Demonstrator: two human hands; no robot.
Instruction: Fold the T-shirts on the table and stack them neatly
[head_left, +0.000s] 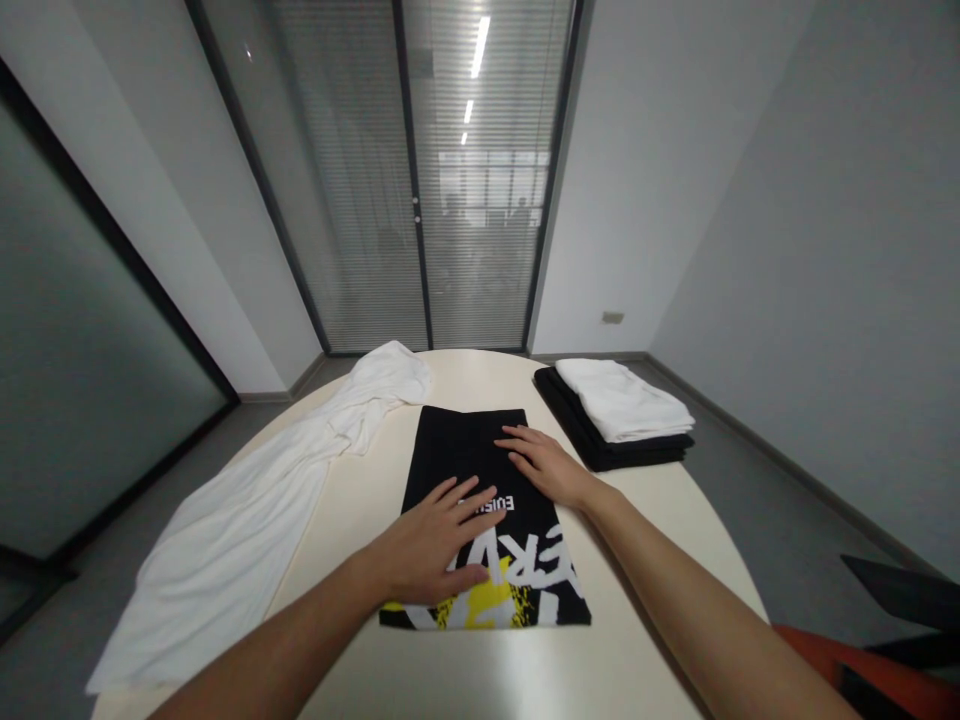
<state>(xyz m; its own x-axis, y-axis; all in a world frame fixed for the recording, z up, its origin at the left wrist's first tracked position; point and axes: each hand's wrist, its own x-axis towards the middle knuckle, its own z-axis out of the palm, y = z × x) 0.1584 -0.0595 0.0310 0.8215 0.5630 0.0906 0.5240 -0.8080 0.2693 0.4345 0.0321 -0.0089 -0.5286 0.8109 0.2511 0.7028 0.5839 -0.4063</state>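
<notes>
A black folded T-shirt with white lettering and a yellow print lies flat in front of me on the table. My left hand rests on its printed part, palm down with the fingers spread. Higher up, over the right edge of the shirt, my right hand lies flat with its fingers stretched out to the left. Neither hand grips the cloth. Part of the print is hidden under my left hand.
A loose white garment stretches along the left side of the pale round table. At the right stands a folded stack with white cloth over black cloth. An orange and black chair is at lower right.
</notes>
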